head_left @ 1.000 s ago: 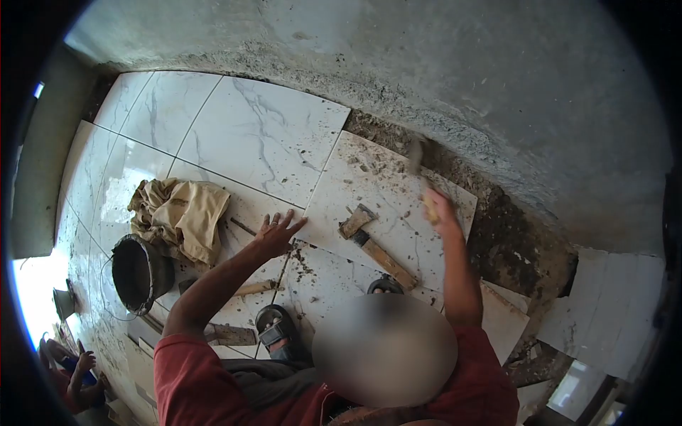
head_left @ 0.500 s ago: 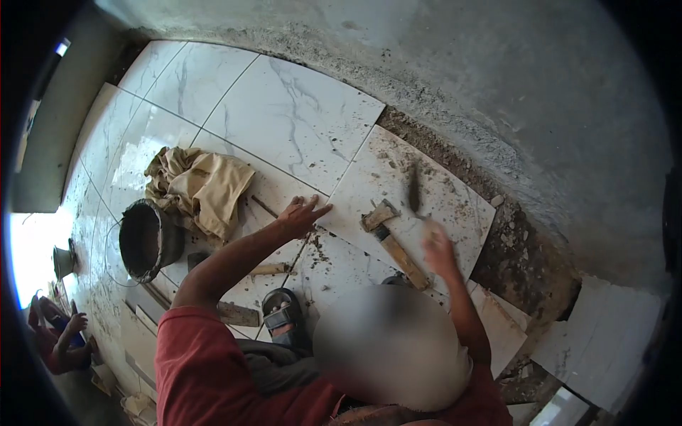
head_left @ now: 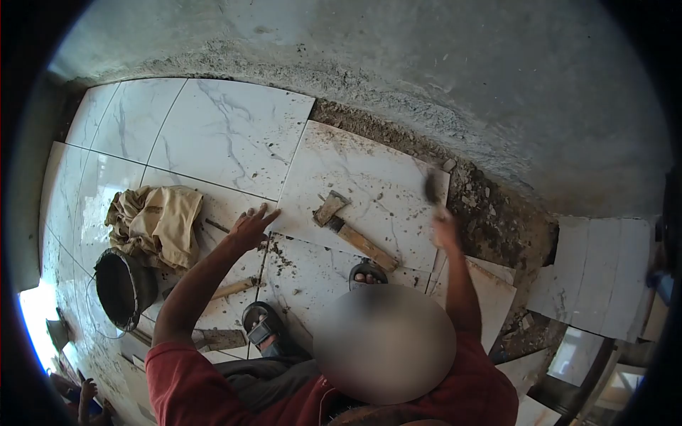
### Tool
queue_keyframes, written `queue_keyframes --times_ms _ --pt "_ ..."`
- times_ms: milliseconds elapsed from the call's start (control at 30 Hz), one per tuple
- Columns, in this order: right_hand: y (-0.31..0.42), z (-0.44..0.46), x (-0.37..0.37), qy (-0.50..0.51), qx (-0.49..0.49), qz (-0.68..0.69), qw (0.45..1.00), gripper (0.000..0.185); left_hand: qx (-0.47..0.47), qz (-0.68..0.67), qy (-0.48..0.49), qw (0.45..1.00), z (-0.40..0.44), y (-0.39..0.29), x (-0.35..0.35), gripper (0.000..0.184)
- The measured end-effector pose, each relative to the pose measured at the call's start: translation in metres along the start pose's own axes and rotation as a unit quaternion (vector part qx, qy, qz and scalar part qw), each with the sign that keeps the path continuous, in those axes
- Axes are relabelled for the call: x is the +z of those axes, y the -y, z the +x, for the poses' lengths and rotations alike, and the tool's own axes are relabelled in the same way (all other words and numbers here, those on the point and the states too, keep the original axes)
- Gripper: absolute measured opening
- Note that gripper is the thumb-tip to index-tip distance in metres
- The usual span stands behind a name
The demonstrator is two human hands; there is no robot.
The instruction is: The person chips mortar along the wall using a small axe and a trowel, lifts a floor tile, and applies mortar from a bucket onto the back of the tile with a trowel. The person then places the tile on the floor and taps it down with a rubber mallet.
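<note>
This is a room under construction, shown by the bare cement wall (head_left: 455, 78), marbled floor tiles (head_left: 220, 135) beside an exposed dirt strip (head_left: 497, 220), and a mortar-stained bucket (head_left: 126, 290).

White marbled tile floor (head_left: 213, 128), littered with crumbs (head_left: 282, 263).
A wooden-handled hatchet (head_left: 364, 243) lies aslant on a large speckled tile (head_left: 383, 177) beside a rough dirt strip (head_left: 490, 216). Left of it on the floor are a crumpled tan cloth (head_left: 162, 220), a dark bucket (head_left: 125, 290) just beside the cloth, and a second wooden handle (head_left: 236, 287), its far end partly hidden.
</note>
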State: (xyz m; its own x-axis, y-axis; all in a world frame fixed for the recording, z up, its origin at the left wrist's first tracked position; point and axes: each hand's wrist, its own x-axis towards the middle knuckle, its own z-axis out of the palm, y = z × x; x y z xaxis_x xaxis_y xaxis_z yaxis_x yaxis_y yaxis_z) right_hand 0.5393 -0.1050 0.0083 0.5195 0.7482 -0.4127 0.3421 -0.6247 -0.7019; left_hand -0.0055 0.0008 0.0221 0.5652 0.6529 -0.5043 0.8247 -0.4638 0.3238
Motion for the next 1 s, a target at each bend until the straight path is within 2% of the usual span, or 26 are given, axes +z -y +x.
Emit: queue_keyframes --times_ms 33,67,100,167,200,267,300,367,467,600,700,800,900,933,1000 --pt "0.009 -0.013 -0.028 -0.010 0.081 0.059 0.995 0.041 -0.001 0.004 0.004 1.000 0.001 0.000 0.000 0.090" --pt "0.004 -0.014 -0.053 0.003 0.187 0.189 0.964 0.046 -0.003 0.007 0.007 1.000 0.002 -0.001 0.000 0.090" --pt "0.014 -0.026 -0.053 0.008 0.183 0.188 0.965 0.046 -0.010 0.006 0.004 1.000 0.000 -0.002 0.002 0.090" --pt "0.041 -0.047 -0.041 -0.076 0.120 0.105 0.984 0.052 -0.007 0.025 -0.004 1.000 -0.001 -0.005 0.002 0.090" --pt "-0.006 -0.018 -0.020 -0.061 -0.098 0.085 0.990 0.057 -0.003 0.025 -0.015 1.000 -0.002 -0.007 0.002 0.090" --pt "0.083 -0.048 0.020 0.131 0.017 0.137 0.982 0.056 -0.004 0.026 -0.009 1.000 -0.002 -0.005 0.003 0.090" --pt "0.108 -0.044 0.050 0.154 -0.070 0.083 0.982 0.052 -0.001 0.022 -0.010 1.000 0.000 -0.005 0.001 0.091" --pt "0.157 -0.028 0.106 0.232 -0.114 0.076 0.963 0.050 -0.009 0.032 -0.002 0.999 0.002 -0.002 0.000 0.093" --pt "0.232 -0.007 0.157 0.262 -0.137 0.014 0.955 0.045 0.009 -0.002 0.016 1.000 -0.001 -0.001 -0.006 0.097" --pt "0.267 0.034 0.189 0.236 -0.178 -0.031 0.955 0.047 0.011 0.011 0.001 1.000 0.000 0.002 0.004 0.098" --pt "0.247 0.057 0.170 0.226 -0.167 -0.066 0.957 0.051 0.011 -0.005 0.004 1.000 -0.003 -0.001 -0.003 0.098" --pt "0.226 0.043 0.109 0.186 -0.145 -0.087 0.968 0.050 0.022 0.002 0.019 1.000 -0.004 0.000 -0.009 0.099" --pt "0.143 0.069 0.042 0.125 -0.191 -0.143 0.963 0.051 0.024 0.004 0.009 1.000 -0.004 0.002 -0.006 0.100" --pt "0.134 0.054 0.015 0.140 -0.126 -0.066 0.980 0.049 0.025 0.001 0.007 1.000 -0.003 0.003 -0.004 0.100" --pt "0.116 0.038 -0.030 0.069 -0.031 -0.082 0.994 0.046 0.029 -0.006 0.001 1.000 -0.002 0.006 0.000 0.101"
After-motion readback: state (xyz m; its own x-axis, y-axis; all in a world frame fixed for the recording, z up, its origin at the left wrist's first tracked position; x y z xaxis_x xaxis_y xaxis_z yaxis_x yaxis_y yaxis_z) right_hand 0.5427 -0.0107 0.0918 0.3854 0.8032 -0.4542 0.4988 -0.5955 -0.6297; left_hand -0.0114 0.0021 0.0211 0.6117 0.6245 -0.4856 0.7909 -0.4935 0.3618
